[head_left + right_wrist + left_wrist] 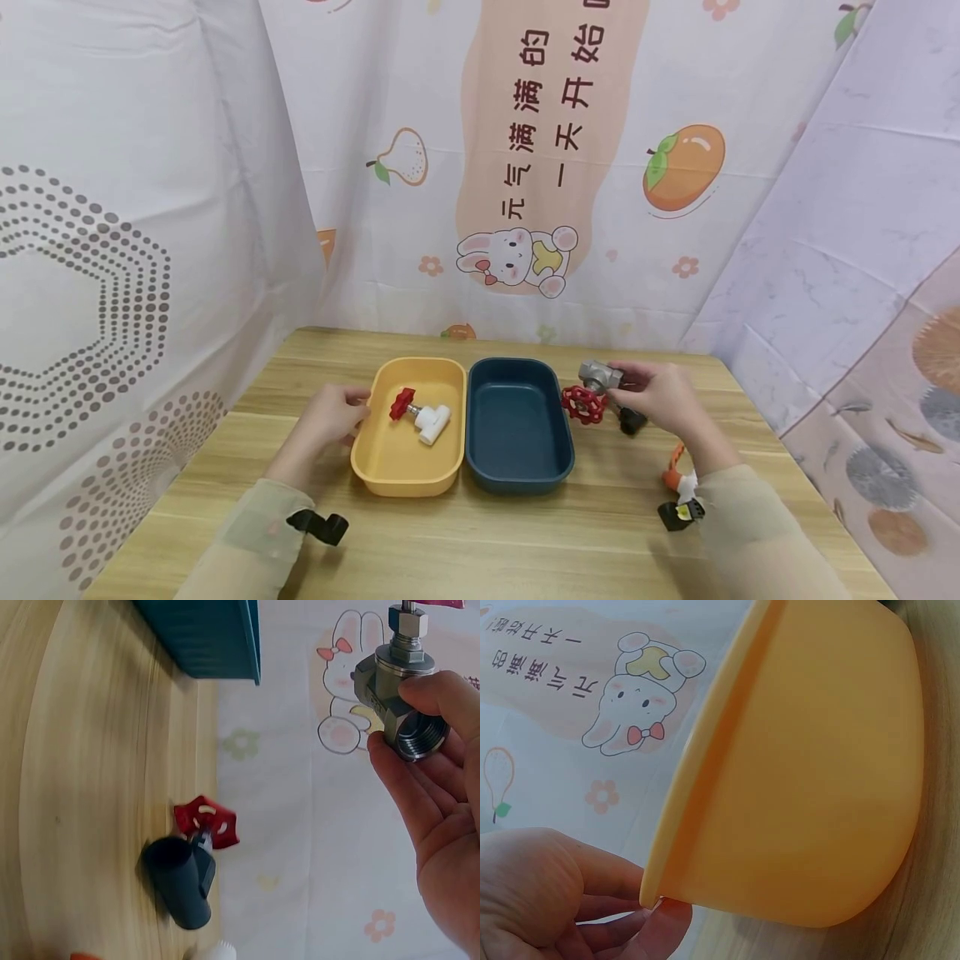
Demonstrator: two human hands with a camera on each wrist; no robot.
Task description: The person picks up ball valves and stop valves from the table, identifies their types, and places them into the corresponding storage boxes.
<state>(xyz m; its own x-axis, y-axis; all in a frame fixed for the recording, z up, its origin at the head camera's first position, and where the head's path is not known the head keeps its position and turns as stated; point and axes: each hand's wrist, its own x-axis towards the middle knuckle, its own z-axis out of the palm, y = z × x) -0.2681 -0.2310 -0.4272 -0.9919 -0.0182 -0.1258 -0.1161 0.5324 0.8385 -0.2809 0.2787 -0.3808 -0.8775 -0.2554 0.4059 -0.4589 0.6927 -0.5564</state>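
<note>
In the head view a metal valve (596, 377) with a red handwheel (584, 405) is pinched by my right hand (660, 396), raised just right of the blue tray (517, 486). The right wrist view shows my thumb and fingers around the threaded end of the metal valve (394, 694). My left hand (332, 421) grips the left rim of the yellow tray (408, 489); close up, thumb and fingers (667, 922) pinch the rim corner of the yellow tray (817, 765). Inside the yellow tray lies a white valve (432, 422) with a red handwheel.
A black valve (180, 881) with a red handwheel lies on the wooden table (82, 780), right of the blue tray. An orange and white item (678, 475) lies nearer, beside the right sleeve. A printed cloth (405, 250) hangs behind the table.
</note>
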